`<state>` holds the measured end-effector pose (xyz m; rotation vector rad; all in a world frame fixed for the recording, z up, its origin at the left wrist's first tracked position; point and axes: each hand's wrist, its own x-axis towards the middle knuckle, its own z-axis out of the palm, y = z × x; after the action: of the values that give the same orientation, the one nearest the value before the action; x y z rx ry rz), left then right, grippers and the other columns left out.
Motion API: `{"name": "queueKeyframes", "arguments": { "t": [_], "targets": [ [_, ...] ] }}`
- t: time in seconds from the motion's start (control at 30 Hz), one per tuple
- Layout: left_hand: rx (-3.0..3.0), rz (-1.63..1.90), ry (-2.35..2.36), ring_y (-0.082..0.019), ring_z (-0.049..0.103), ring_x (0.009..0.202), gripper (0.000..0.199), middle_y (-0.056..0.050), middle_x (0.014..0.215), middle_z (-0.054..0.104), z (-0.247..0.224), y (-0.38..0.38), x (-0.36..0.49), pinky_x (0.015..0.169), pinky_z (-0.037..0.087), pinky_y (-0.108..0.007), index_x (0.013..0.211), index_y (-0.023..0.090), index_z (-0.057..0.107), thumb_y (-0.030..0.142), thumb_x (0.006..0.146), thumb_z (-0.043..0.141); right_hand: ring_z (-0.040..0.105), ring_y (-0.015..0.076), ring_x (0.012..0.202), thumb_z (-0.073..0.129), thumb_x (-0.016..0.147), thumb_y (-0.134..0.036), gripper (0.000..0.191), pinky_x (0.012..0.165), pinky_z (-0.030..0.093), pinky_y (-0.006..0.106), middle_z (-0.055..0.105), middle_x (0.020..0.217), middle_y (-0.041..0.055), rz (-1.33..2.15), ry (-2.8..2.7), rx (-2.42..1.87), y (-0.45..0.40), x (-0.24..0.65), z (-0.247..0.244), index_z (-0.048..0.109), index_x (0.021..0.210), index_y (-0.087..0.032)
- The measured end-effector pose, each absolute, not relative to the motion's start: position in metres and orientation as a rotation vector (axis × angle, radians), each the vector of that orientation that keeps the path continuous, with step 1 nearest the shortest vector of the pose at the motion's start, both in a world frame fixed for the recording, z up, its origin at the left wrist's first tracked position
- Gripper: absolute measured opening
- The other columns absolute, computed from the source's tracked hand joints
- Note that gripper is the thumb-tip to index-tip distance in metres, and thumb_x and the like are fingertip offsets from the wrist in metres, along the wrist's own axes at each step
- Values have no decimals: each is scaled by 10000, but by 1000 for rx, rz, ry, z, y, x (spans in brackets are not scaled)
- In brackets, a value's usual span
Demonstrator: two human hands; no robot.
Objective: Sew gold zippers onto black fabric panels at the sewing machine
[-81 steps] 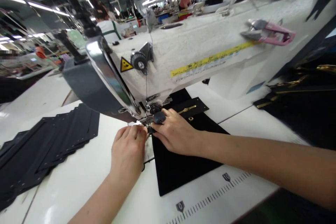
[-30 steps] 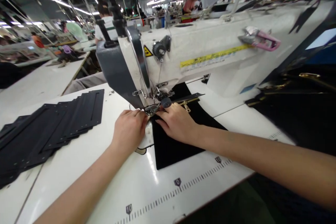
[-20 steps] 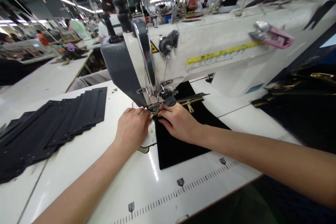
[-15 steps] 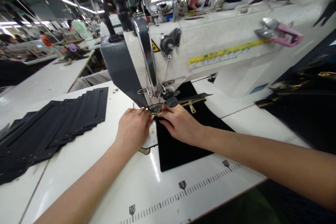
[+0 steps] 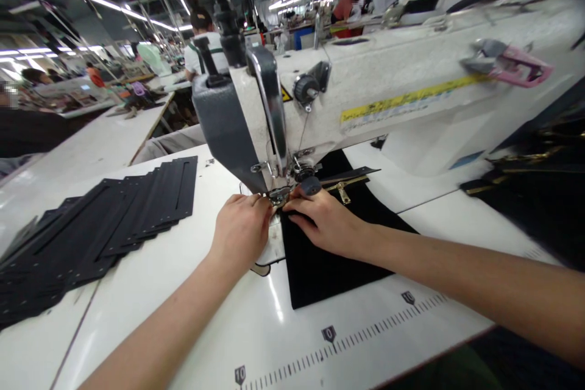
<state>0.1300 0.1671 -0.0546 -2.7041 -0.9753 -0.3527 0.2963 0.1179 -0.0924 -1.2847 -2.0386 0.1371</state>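
Under the head of a white sewing machine point(image 5: 269, 128) lies a black fabric panel point(image 5: 333, 274). A strip with a gold-toothed zipper point(image 5: 361, 181) crosses it, and the gold zipper pull point(image 5: 343, 194) rests right of the needle area. My left hand point(image 5: 242, 225) is closed at the panel's left edge, fingertips beside the presser foot point(image 5: 280, 195); what they pinch is hidden. Just right of the foot, my right hand point(image 5: 324, 222) lies on the panel, its curled fingers gripping the fabric near the zipper end. The machine covers the needle point.
Overlapping black slotted pieces point(image 5: 150, 207) fan out on the left of the white table point(image 5: 192, 335). A ruler scale point(image 5: 329, 336) runs along the front edge. Dark zippered pieces point(image 5: 539, 195) lie at right. Pink-handled snips point(image 5: 521, 64) sit on the machine arm. People work behind.
The whole view has shifted, so the scene sits slightly further right and lower. Both hands keep nearly the same pose at the presser foot, and the panel shows no clear movement beneath it.
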Motion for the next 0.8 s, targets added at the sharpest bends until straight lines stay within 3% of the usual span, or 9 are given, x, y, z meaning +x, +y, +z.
{"name": "queueKeyframes", "arguments": {
  "t": [0.8],
  "targets": [
    [-2736,-356,-1013,-223,594,721,139,-64,759,643,-53,167,130,687,432,-343,774,146,596,137,825,466,503,231,957,554,759,-113,207,850,419,409,551,998,102,164,-2024,-1356,117,293,-92,622,950,-153]
  ]
}}
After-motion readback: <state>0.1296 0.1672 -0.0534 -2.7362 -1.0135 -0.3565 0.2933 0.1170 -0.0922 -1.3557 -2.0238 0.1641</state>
